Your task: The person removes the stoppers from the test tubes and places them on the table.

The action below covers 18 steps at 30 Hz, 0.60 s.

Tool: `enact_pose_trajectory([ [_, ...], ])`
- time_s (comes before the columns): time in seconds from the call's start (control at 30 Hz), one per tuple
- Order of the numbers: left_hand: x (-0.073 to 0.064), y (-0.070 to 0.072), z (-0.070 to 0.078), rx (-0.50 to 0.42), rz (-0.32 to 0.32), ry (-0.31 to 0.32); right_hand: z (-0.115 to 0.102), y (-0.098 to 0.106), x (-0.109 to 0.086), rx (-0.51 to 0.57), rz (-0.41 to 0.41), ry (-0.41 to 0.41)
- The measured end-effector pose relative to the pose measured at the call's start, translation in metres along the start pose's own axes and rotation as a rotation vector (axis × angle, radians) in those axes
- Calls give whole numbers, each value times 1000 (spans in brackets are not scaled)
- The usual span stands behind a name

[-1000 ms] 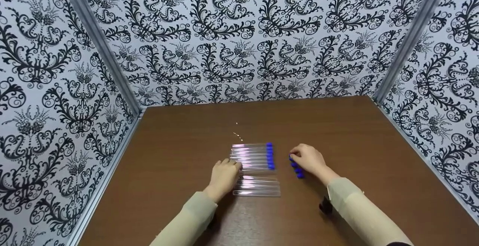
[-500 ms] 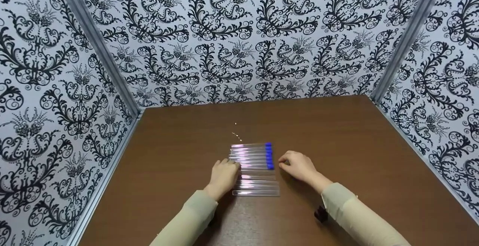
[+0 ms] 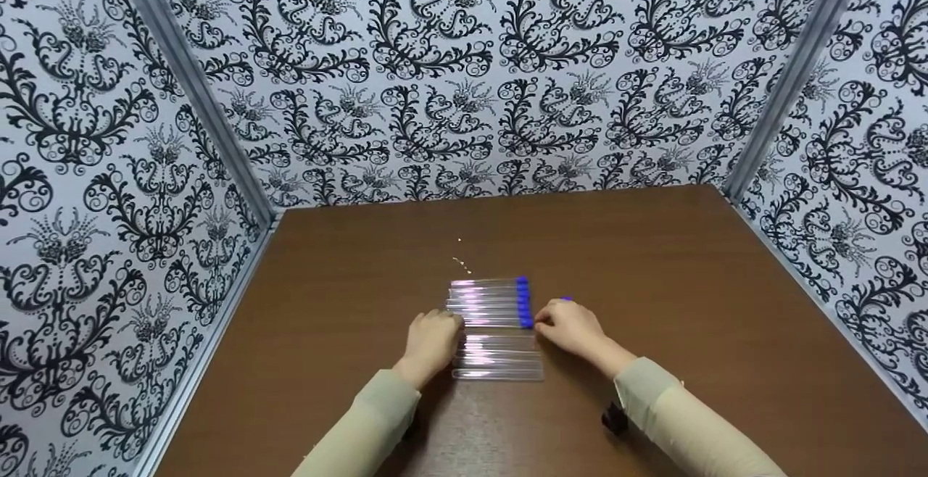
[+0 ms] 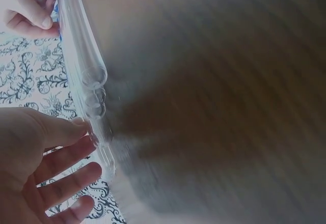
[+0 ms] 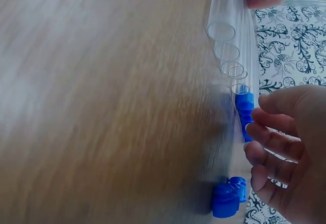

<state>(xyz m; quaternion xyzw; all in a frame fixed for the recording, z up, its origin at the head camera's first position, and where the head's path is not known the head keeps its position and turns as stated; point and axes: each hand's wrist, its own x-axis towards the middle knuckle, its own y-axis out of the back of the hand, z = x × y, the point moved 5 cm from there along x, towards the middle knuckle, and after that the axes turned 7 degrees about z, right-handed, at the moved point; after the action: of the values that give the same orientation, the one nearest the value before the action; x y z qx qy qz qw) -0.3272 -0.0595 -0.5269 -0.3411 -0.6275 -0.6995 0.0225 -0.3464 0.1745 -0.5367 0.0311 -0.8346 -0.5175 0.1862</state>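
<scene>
Clear test tubes lie side by side on the brown table (image 3: 348,267). The far ones, capped tubes (image 3: 489,303), carry blue caps (image 3: 523,303) on their right ends; the nearer uncapped tubes (image 3: 500,374) show open rims in the right wrist view. My left hand (image 3: 431,339) pinches the rounded end of a tube (image 4: 104,132) between thumb and index finger, other fingers spread. At the row's right end, my right hand (image 3: 571,326) has thumb and index finger together on a blue cap (image 5: 244,101), partly hidden by the fingers. Loose blue caps (image 5: 226,198) lie below that hand.
Patterned panels (image 3: 464,78) stand behind and at both sides, with grey metal posts (image 3: 192,93) at the corners. Small bright specks (image 3: 462,265) show on the table beyond the tubes. A dark block (image 3: 615,417) sits under the right wrist.
My right hand has moved left from the loose caps to the tubes' right ends, drawing close to the capped row. My left hand stays nearly still at the rounded ends.
</scene>
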Motion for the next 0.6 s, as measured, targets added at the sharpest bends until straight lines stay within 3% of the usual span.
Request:
enact_pose_trajectory([
  [0.17,-4,2,-11,-7,82,126,0,-4,-3,-5,-17,-40],
  [0.27,-6,1,-15,-13,85,172,0,-6,-5,-23,-16,-47],
  [0.6,-9,-2,-14,5,49,177,-5,-9,-4,-24,15,-15],
])
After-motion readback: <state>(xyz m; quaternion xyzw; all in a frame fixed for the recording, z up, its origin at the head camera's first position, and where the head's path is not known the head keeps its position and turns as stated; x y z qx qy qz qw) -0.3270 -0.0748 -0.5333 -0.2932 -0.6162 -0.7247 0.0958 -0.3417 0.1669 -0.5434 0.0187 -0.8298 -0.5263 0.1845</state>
